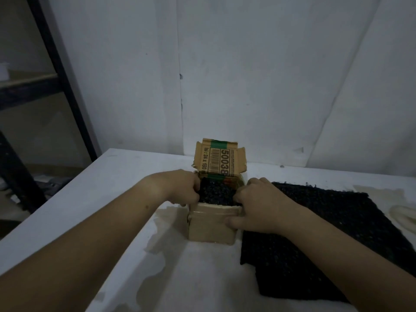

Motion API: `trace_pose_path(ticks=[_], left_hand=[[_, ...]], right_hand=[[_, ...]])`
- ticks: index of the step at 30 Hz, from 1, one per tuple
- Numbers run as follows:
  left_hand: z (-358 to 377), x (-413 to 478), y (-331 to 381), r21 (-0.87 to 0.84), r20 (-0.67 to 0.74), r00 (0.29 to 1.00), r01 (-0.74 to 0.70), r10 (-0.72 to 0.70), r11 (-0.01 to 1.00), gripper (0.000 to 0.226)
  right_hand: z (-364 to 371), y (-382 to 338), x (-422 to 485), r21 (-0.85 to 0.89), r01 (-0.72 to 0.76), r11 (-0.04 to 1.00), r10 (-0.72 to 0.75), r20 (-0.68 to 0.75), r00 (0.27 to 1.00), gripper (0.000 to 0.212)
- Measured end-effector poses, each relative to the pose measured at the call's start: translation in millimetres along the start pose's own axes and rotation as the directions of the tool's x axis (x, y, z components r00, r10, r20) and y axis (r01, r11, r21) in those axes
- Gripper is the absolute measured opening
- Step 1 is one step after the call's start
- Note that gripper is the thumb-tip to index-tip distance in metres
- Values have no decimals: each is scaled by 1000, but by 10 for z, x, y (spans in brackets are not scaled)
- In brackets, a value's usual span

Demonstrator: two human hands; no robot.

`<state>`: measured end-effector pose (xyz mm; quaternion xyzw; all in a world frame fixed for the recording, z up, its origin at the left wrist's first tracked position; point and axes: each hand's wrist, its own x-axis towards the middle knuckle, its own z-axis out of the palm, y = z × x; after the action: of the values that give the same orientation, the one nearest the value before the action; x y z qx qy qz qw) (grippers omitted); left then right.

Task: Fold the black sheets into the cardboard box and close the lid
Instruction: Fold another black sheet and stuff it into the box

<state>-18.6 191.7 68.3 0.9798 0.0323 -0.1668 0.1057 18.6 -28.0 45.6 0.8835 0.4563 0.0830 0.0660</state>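
1. A small brown cardboard box (211, 226) stands near the far edge of the white worktop (112, 176), about midway along it.
2. Its printed lid (219, 159), with green stripes and a barcode, stands upright at the back.
3. A crumpled black textured sheet (216, 192) fills the open top of the box.
4. The left grip (182, 188) is at the box's left rim, its fingers curled down into the sheet and grasping it.
5. The right grip (261, 206) clasps the box's right front corner: its fingers are tucked inside against the sheet and its thumb (231, 221) presses the front wall.
6. A second flat black sheet (326, 203) lies on the worktop just right of the box, partly under the right forearm.
7. A dark metal shelf frame (56, 70) stands beyond the worktop's left edge.
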Motion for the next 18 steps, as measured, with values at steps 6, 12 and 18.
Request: trace_pose_path(ticks=[6,12,18], left_hand=[[-11,32,68,66,-34,998,50,-47,997,30],[-22,145,296,269,111,980,132,-167,954,23],[-55,89,283,228,77,990,95,-116,969,23]], right_hand=[[-16,-24,74,-38,-13,999,14,29,999,50],[14,-26,113,32,-39,999,36,100,994,49],[4,-29,73,24,-43,999,41,84,996,51]])
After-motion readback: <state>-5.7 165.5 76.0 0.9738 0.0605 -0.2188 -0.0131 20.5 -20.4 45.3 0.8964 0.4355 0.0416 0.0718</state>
